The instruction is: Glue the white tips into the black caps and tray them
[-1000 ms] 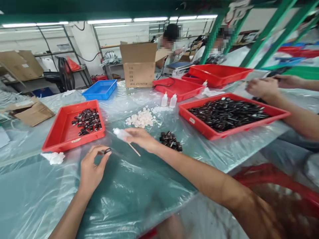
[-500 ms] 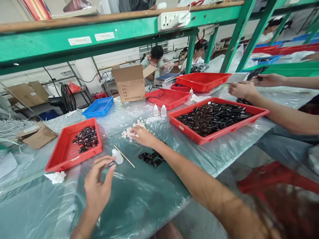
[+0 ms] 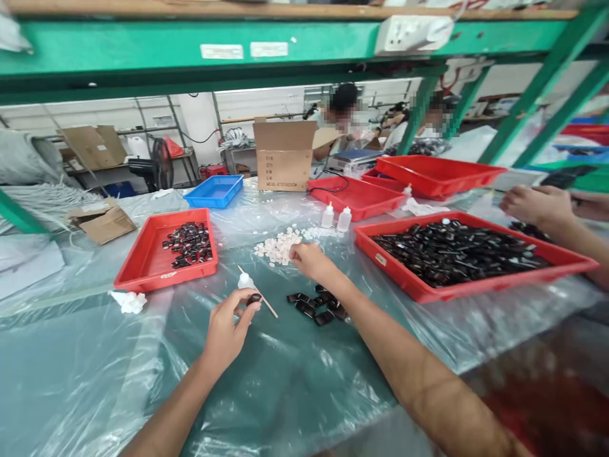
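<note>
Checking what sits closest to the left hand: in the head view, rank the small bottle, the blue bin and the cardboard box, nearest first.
From the left hand:
1. Small bottle, just beyond the fingertips.
2. Blue bin, farther back, slightly left.
3. Cardboard box, farthest, back and right.

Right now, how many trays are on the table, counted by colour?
Red trays: 4, one at left with few black parts, one at right full of them, two behind.
Blue tray: 1.
Total: 5.
</note>
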`<action>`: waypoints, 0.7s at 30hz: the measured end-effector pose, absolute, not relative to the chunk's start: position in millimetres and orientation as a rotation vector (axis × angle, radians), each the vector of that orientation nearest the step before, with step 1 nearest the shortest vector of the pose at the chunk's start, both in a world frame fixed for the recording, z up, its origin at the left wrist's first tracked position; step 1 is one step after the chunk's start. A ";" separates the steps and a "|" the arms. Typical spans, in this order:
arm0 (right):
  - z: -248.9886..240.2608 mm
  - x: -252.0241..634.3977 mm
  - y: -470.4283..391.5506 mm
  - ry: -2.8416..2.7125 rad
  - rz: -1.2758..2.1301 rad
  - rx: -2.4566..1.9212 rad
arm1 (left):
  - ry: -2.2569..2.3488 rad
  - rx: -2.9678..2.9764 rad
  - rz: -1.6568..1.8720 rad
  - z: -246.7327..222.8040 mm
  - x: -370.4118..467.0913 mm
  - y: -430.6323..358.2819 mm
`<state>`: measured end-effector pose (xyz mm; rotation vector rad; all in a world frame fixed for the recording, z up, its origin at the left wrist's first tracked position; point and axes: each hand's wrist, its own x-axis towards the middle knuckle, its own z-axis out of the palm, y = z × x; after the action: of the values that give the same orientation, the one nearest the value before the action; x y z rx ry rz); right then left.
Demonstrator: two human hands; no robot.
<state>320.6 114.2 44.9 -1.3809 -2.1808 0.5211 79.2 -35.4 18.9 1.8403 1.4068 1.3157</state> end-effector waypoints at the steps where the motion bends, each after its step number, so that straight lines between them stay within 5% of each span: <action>1: 51.6 314.9 106.2 -2.182 0.516 -1.298 | 1.414 1.841 1.335 20.8 78.2 -34.9; 8: 62.8 270.9 36.6 -1.924 0.915 -0.509 | 1.323 1.682 1.496 20.8 75.3 -32.9; 21: 45.5 260.3 29.3 -1.859 0.987 -0.571 | 1.250 1.495 1.520 18.3 87.8 -38.7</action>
<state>260.3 29.3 45.5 -0.5713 -1.8592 0.9874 87.8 -38.7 18.3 1.4950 1.2500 1.5197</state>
